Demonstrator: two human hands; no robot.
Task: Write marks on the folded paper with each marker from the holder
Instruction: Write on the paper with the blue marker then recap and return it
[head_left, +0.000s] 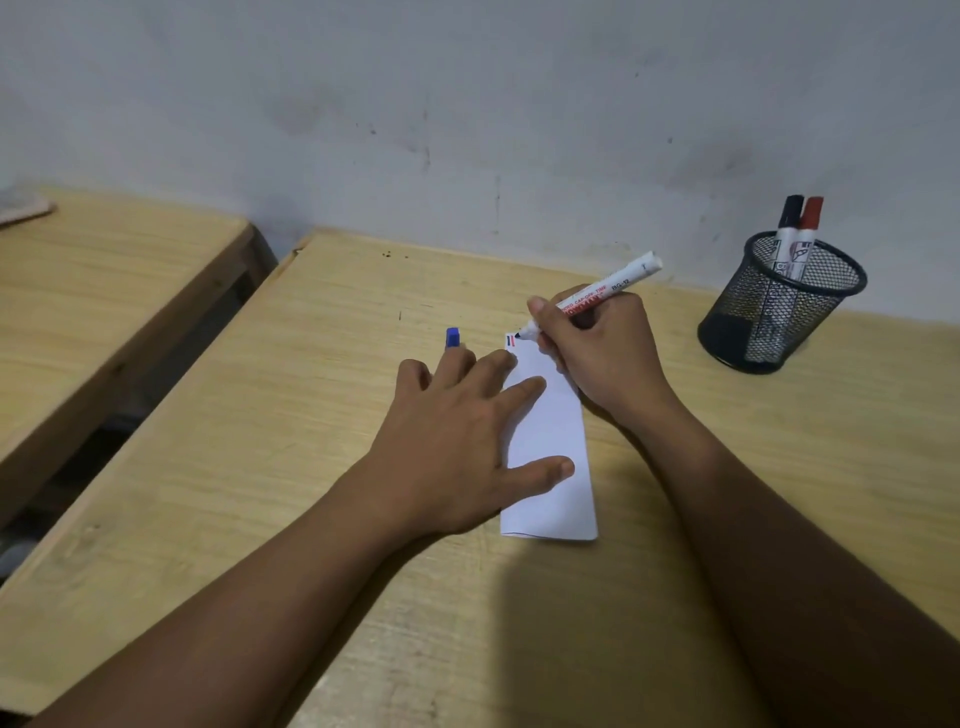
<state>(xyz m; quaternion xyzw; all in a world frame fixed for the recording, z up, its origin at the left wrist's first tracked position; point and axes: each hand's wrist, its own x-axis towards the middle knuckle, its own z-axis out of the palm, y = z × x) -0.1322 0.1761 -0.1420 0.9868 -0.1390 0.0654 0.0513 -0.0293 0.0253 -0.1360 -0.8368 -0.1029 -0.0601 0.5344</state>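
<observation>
A folded white paper (558, 457) lies lengthwise on the wooden desk (291, 415). My right hand (602, 353) grips an uncapped white marker (597, 299), its tip touching the paper's far left corner beside short red and dark marks (510, 340). My left hand (467, 436) presses flat on the paper's left edge, fingers spread, with a blue marker cap (453, 338) sticking up between two of its fingers. A black mesh holder (779, 312) at the right rear holds a black-capped marker (789, 223) and a red-capped marker (809, 228).
The desk stands against a stained pale wall (467, 104). A second wooden desk (104, 280) stands to the left across a narrow gap, with something flat at its far corner (21, 208).
</observation>
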